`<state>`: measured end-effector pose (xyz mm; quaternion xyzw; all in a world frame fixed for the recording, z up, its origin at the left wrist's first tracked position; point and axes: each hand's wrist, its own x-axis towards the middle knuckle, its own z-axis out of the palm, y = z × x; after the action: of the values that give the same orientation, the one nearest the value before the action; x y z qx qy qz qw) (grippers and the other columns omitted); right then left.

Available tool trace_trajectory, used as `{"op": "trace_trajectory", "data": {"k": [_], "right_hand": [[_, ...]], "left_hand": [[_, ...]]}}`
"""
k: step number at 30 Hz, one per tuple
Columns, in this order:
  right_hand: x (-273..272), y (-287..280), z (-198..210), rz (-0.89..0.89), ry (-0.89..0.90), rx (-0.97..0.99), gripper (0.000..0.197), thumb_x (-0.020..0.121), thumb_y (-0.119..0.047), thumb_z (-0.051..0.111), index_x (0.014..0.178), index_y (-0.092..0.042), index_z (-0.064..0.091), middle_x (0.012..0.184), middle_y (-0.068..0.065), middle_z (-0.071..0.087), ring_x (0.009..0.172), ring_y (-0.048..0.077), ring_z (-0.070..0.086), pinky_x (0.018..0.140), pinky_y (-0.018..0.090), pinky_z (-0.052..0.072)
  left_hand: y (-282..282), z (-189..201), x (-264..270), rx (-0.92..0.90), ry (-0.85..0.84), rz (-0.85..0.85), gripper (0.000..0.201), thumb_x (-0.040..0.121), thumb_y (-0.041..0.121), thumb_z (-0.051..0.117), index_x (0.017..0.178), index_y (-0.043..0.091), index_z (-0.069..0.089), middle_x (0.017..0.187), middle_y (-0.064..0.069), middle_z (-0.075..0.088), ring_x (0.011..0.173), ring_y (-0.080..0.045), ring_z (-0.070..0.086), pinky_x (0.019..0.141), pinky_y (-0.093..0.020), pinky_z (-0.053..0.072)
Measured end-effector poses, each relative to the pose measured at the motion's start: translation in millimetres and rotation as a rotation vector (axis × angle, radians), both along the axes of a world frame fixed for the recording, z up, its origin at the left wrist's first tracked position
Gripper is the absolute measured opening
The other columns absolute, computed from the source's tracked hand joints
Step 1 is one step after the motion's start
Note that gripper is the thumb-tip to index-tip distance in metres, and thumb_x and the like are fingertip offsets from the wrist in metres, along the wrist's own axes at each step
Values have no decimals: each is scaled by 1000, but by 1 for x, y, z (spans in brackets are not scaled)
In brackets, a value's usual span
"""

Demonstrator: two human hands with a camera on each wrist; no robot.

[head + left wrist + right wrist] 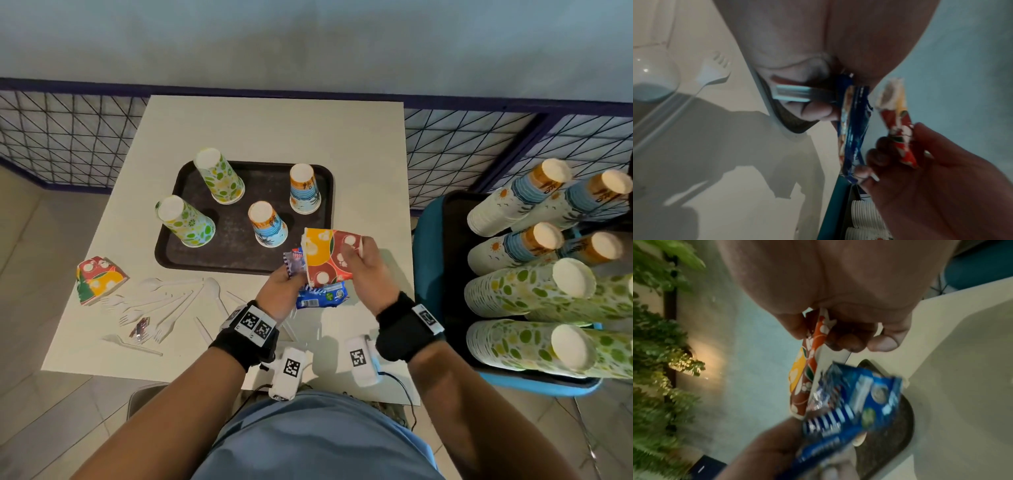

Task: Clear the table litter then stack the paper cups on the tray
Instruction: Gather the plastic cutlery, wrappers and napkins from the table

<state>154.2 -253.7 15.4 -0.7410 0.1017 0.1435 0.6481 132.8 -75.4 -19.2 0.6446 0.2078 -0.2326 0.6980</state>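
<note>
Two hands work above the near edge of a white table (260, 130). The right hand (363, 270) pinches a flattened red-and-orange paper cup (330, 255); the left hand (282, 294) clutches a blue wrapper (320, 296) and a smaller crinkled one. Both pieces look light, thin and easily crushed, best gripped along a folded edge. Four patterned cups (219, 176) stand upside down on a dark tray (239, 253) just beyond. A second crushed cup (99, 279) lies near white plastic cutlery (164, 308). The left fingers are mostly hidden, and both wrist views are blurred.
</note>
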Motion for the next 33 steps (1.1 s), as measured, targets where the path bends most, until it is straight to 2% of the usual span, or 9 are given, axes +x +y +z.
{"op": "trace_trajectory", "data": {"k": [3,7,9,12,16,22,26,29,33], "right_hand": [[3,14,-10,-21,51,-20,25,105,-37,49,118,-15,48,109,7,72,91,17,74,76,30,59],[4,25,-19,34,72,-66,29,103,-45,51,115,-18,49,107,4,74,88,15,75,83,37,62],[1,32,-23,78,71,-90,32,101,-49,52,113,-20,50,105,2,74,89,15,75,87,44,61],[-4,50,-23,131,56,-138,34,101,-49,53,116,-18,49,110,4,73,93,15,74,87,38,60],[-14,80,-15,222,-53,-250,36,102,-44,54,122,-13,53,111,4,67,96,16,67,74,19,50],[-33,116,-25,255,-139,-332,26,105,-36,48,115,-17,63,108,0,59,100,17,58,92,32,48],[-64,126,-54,441,-205,-636,22,97,-24,60,118,-20,62,116,3,51,98,19,58,92,32,47],[-90,138,-78,698,-210,-889,28,96,-24,56,123,-23,61,124,4,50,111,29,55,103,43,46],[-114,151,-98,798,-166,-1064,35,98,-18,52,133,-20,55,132,3,48,119,28,47,102,41,47]], "left_hand": [[6,7,-5,-55,-40,-2,28,108,8,52,129,9,70,121,-9,79,106,-20,77,91,-31,62],[19,22,-12,-160,18,132,28,105,8,54,105,19,80,101,-5,83,91,-20,79,94,-43,60],[25,30,-13,-236,73,273,22,105,13,53,116,9,72,95,-9,83,79,-19,79,79,-36,64],[36,38,-15,-292,70,275,37,106,27,52,136,8,64,120,-16,77,96,-27,77,78,-34,66],[61,34,-27,-64,-107,162,26,103,27,65,125,17,74,113,-6,82,105,-23,79,95,-39,62],[124,19,-62,180,-134,170,35,75,55,78,103,34,83,108,-1,83,106,-26,78,105,-56,55],[172,16,-94,227,-128,228,26,93,35,76,112,17,81,107,-3,83,103,-24,79,103,-55,57],[204,8,-118,260,-105,229,13,98,31,72,106,25,81,107,0,83,103,-23,79,105,-53,56],[234,-2,-144,266,-82,192,12,96,36,72,104,31,79,107,-1,83,100,-25,80,104,-56,56]]}}
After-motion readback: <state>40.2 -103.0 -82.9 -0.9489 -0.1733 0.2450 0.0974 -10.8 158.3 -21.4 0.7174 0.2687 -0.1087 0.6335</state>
